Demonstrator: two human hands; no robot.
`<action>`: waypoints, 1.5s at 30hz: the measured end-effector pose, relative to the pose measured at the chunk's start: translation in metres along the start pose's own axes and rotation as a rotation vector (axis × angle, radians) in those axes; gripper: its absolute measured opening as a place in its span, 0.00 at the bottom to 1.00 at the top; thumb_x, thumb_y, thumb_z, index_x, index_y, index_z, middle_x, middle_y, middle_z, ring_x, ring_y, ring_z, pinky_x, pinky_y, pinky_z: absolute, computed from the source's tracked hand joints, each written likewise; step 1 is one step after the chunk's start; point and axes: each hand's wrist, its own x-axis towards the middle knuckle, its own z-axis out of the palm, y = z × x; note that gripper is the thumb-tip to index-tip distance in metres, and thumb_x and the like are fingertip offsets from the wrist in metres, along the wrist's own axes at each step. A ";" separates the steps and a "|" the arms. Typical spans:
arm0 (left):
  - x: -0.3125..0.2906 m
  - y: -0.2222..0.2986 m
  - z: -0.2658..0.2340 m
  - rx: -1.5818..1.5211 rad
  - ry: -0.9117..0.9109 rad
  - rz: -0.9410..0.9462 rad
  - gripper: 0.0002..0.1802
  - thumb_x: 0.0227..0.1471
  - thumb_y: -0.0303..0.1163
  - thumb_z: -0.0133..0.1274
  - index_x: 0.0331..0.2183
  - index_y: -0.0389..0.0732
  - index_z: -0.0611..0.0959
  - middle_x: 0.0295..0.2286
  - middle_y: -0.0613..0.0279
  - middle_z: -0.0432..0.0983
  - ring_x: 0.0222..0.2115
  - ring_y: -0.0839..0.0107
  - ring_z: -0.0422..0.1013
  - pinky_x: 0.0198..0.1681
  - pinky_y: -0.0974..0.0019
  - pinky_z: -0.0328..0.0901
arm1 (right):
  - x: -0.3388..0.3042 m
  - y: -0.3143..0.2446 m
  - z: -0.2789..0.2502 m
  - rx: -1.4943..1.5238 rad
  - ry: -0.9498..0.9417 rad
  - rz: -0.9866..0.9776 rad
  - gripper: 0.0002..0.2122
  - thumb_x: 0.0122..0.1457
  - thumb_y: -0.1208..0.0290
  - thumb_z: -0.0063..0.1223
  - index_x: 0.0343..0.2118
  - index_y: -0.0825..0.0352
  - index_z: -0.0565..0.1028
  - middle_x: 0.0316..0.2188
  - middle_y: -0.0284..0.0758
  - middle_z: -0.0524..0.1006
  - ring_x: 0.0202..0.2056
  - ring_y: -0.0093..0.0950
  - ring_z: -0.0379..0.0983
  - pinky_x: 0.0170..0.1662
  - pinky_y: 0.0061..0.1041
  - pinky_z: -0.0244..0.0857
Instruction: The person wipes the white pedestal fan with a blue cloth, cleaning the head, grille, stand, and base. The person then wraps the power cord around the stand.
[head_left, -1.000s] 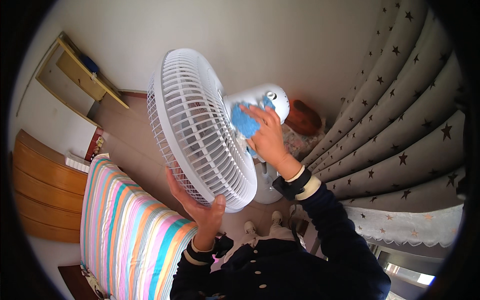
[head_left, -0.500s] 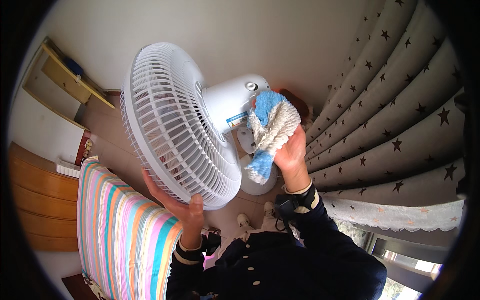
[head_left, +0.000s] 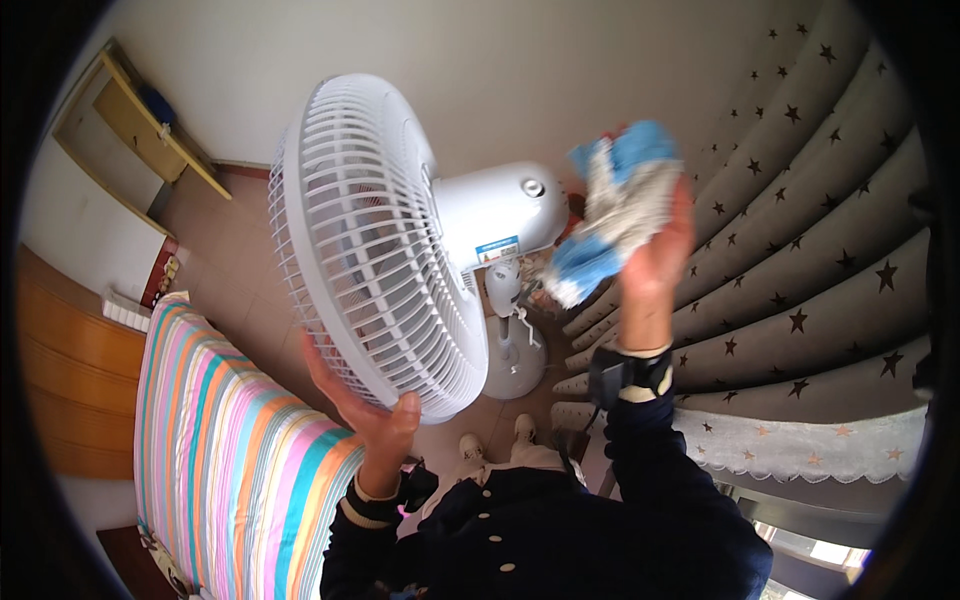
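A white standing fan fills the middle, its round cage turned to the left and its motor housing to the right. My left hand grips the lower rim of the cage, thumb on the near side and fingers behind. A blue and white fluffy cloth is in my right hand, held up to the right of the housing and apart from it. That hand is smeared by motion. Below the housing, the fan's stem and round white base stand on the floor.
A bed with a striped cover lies at the left, by a wooden headboard or panel. Grey curtains with stars hang close on the right. Far left is a yellow-framed door. My shoes are near the base.
My right hand has drawn the cloth off the motor housing, up and to the right. My left hand keeps its grip on the cage. The fan's base now shows more fully.
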 end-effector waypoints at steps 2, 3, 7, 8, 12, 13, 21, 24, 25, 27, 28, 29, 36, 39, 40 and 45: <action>0.001 0.000 -0.001 0.046 -0.005 0.023 0.62 0.39 0.55 0.60 0.61 0.32 0.43 0.57 0.44 0.47 0.58 0.54 0.50 0.59 0.52 0.48 | -0.012 -0.003 0.001 -0.258 -0.202 -0.006 0.27 0.64 0.51 0.34 0.59 0.67 0.59 0.56 0.42 0.64 0.56 0.40 0.60 0.60 0.47 0.51; 0.001 -0.002 -0.001 0.047 -0.002 0.040 0.62 0.39 0.54 0.60 0.61 0.32 0.42 0.57 0.43 0.47 0.58 0.55 0.50 0.59 0.52 0.48 | -0.027 0.006 -0.004 -0.615 0.404 -0.160 0.33 0.63 0.42 0.28 0.60 0.66 0.55 0.57 0.41 0.63 0.53 0.38 0.63 0.57 0.44 0.58; 0.002 -0.003 0.000 0.003 -0.007 0.032 0.62 0.39 0.53 0.60 0.60 0.31 0.42 0.57 0.43 0.47 0.58 0.55 0.49 0.59 0.52 0.48 | -0.047 0.023 -0.024 -0.134 0.477 0.028 0.26 0.64 0.47 0.31 0.59 0.60 0.59 0.54 0.43 0.65 0.52 0.42 0.64 0.56 0.44 0.59; 0.003 -0.002 0.000 -0.008 -0.011 0.030 0.62 0.39 0.53 0.60 0.60 0.31 0.41 0.57 0.43 0.46 0.59 0.55 0.48 0.59 0.52 0.48 | -0.043 0.023 -0.023 -0.104 0.254 0.057 0.27 0.64 0.48 0.30 0.59 0.61 0.58 0.55 0.44 0.64 0.54 0.41 0.62 0.56 0.44 0.58; 0.004 -0.002 0.002 -0.008 -0.004 0.038 0.62 0.39 0.52 0.60 0.60 0.31 0.41 0.57 0.43 0.45 0.59 0.54 0.48 0.59 0.52 0.47 | -0.004 0.024 0.002 -1.171 0.111 -0.270 0.28 0.65 0.48 0.27 0.61 0.64 0.55 0.58 0.43 0.61 0.57 0.37 0.59 0.57 0.42 0.56; 0.004 -0.002 0.002 -0.018 -0.004 0.031 0.62 0.39 0.52 0.60 0.60 0.31 0.41 0.58 0.43 0.45 0.59 0.54 0.47 0.59 0.52 0.47 | 0.007 0.023 0.011 -1.534 0.055 -0.076 0.27 0.66 0.50 0.27 0.59 0.65 0.58 0.57 0.43 0.61 0.56 0.36 0.60 0.57 0.42 0.55; 0.003 -0.002 0.005 -0.039 0.006 -0.006 0.63 0.39 0.52 0.60 0.61 0.32 0.40 0.58 0.42 0.44 0.59 0.54 0.46 0.60 0.52 0.46 | 0.095 0.061 -0.016 -2.608 -0.868 0.312 0.19 0.62 0.54 0.33 0.42 0.61 0.75 0.43 0.40 0.73 0.42 0.39 0.71 0.46 0.35 0.64; 0.002 -0.002 0.003 -0.030 0.006 -0.014 0.63 0.38 0.53 0.60 0.61 0.33 0.39 0.58 0.42 0.44 0.59 0.53 0.46 0.60 0.51 0.46 | 0.130 0.044 -0.025 -2.273 -0.609 0.926 0.29 0.64 0.45 0.27 0.39 0.69 0.74 0.26 0.41 0.77 0.26 0.31 0.74 0.35 0.31 0.65; 0.002 -0.002 0.003 -0.026 0.006 -0.013 0.64 0.37 0.54 0.60 0.61 0.33 0.39 0.57 0.42 0.44 0.59 0.53 0.46 0.60 0.51 0.46 | 0.133 0.033 -0.028 -2.113 -0.501 0.971 0.27 0.64 0.47 0.31 0.39 0.69 0.74 0.27 0.40 0.78 0.27 0.29 0.75 0.35 0.30 0.67; 0.000 -0.002 0.001 -0.020 0.008 -0.015 0.64 0.37 0.54 0.60 0.61 0.33 0.40 0.57 0.43 0.44 0.59 0.52 0.46 0.59 0.50 0.47 | 0.130 0.017 -0.039 -1.749 -0.183 0.962 0.24 0.63 0.50 0.37 0.40 0.69 0.75 0.30 0.39 0.79 0.28 0.27 0.76 0.35 0.28 0.70; 0.000 -0.002 0.001 -0.017 0.007 -0.021 0.64 0.37 0.55 0.60 0.61 0.34 0.39 0.57 0.43 0.44 0.59 0.52 0.46 0.59 0.50 0.47 | 0.124 0.014 -0.049 -1.539 0.017 0.909 0.22 0.63 0.52 0.39 0.41 0.69 0.75 0.31 0.39 0.79 0.29 0.27 0.77 0.36 0.26 0.71; -0.001 -0.002 0.000 -0.018 0.002 -0.033 0.65 0.36 0.55 0.60 0.61 0.34 0.39 0.57 0.43 0.43 0.59 0.52 0.46 0.59 0.50 0.47 | 0.117 0.012 -0.059 -1.334 0.184 0.840 0.21 0.62 0.54 0.41 0.41 0.69 0.75 0.32 0.38 0.79 0.30 0.26 0.77 0.36 0.25 0.72; -0.002 -0.004 0.003 -0.022 0.030 -0.059 0.64 0.37 0.55 0.59 0.61 0.36 0.38 0.57 0.44 0.43 0.59 0.52 0.46 0.59 0.49 0.48 | 0.059 0.017 -0.104 -0.724 0.496 0.423 0.21 0.63 0.56 0.40 0.47 0.70 0.71 0.42 0.40 0.77 0.40 0.28 0.76 0.42 0.28 0.72; -0.001 -0.005 0.003 0.008 0.027 -0.039 0.64 0.37 0.57 0.58 0.61 0.36 0.38 0.57 0.44 0.43 0.59 0.51 0.46 0.59 0.49 0.48 | 0.041 0.028 -0.095 -0.787 0.614 0.232 0.23 0.64 0.55 0.39 0.51 0.70 0.68 0.44 0.39 0.75 0.43 0.28 0.74 0.46 0.27 0.70; -0.001 -0.006 0.002 0.012 0.023 -0.024 0.64 0.37 0.58 0.57 0.61 0.36 0.38 0.57 0.44 0.42 0.59 0.51 0.46 0.59 0.49 0.48 | 0.036 0.032 -0.089 -0.818 0.684 0.174 0.23 0.64 0.54 0.39 0.51 0.70 0.68 0.45 0.38 0.75 0.44 0.28 0.74 0.47 0.27 0.69; -0.002 -0.005 0.001 0.090 0.011 -0.024 0.63 0.38 0.59 0.55 0.61 0.35 0.39 0.58 0.43 0.41 0.59 0.50 0.45 0.59 0.47 0.47 | 0.015 0.042 -0.069 -1.420 0.338 -0.023 0.21 0.64 0.57 0.38 0.45 0.74 0.71 0.41 0.35 0.74 0.41 0.24 0.69 0.48 0.23 0.61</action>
